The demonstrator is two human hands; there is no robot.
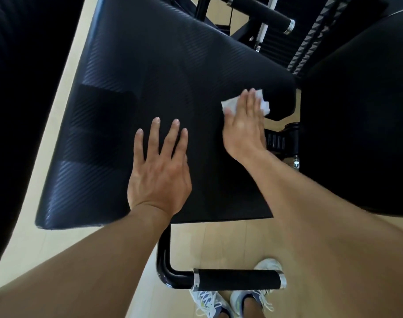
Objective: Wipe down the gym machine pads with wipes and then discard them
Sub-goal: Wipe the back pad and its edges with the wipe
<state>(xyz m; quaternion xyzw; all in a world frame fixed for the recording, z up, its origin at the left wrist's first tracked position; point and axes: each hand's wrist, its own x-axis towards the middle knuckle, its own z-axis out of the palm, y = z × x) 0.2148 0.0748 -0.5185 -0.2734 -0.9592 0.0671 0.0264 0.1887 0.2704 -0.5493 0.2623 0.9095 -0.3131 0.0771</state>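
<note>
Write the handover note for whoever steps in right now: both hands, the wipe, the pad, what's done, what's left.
Left hand: open, fingers spread, resting flat on the black pad.
Right hand: flat, pressing the white wipe onto the pad near its right edge.
Done: wiping is under way; how much is covered cannot be told.
Left: finish this pad, wipe the other pads, discard the wipe. No bin in view.

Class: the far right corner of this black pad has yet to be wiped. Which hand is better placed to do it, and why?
The right hand. It already presses the white wipe flat on the pad near that corner. The left hand lies spread on the pad's middle and holds no wipe.
</note>
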